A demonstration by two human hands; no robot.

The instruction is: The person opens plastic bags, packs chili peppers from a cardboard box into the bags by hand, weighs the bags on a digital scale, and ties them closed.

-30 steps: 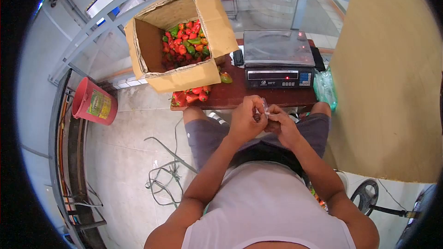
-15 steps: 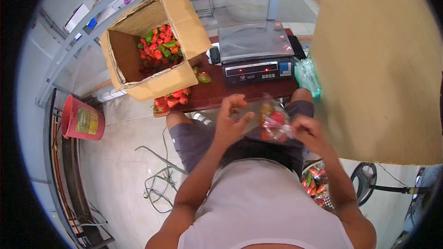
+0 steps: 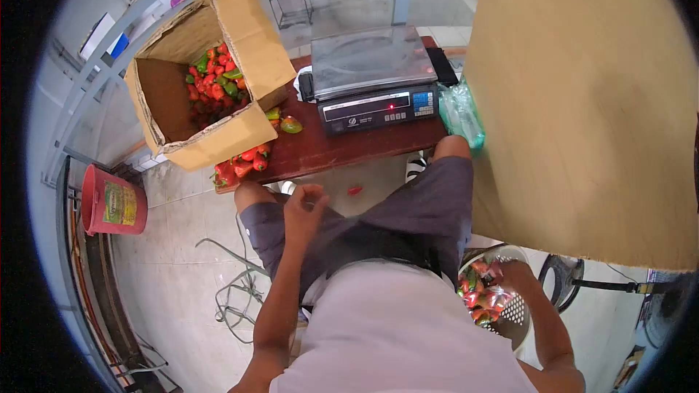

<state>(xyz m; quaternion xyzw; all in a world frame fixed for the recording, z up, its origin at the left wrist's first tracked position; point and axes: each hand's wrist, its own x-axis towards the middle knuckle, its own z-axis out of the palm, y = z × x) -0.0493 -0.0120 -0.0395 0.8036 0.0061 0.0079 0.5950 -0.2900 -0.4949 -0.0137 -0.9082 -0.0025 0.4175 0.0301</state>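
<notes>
- While the right hand (image 3: pixel 514 275) is held down at the basket (image 3: pixel 515 311), its fingers are mostly hidden, so whether a bag is gripped or let go cannot be told.
- The left hand (image 3: pixel 303 211) is held up over the left thigh, with its fingers bent loosely, a gap left by the thumb, and nothing seen in it.
- The bagged peppers (image 3: pixel 477 297) are piled in the basket, near the right hip and just beside the right hand.
- Each bag is judged to be light, so only a small lift should be needed.
- Thin, shiny plastic is wrapped around them; it is likely slippery and easily torn by a hard pinch.
- The peppers inside are likely firm but easily bruised, so they should not be squeezed or dropped.
- A bag is best held by its gathered top, or cupped from below.
- Loose peppers (image 3: pixel 215 84) are kept in the cardboard box (image 3: pixel 222 138), and red peppers (image 3: pixel 242 167) are laid on the surface (image 3: pixel 349 147); being smooth, these are best picked up gently.
</notes>
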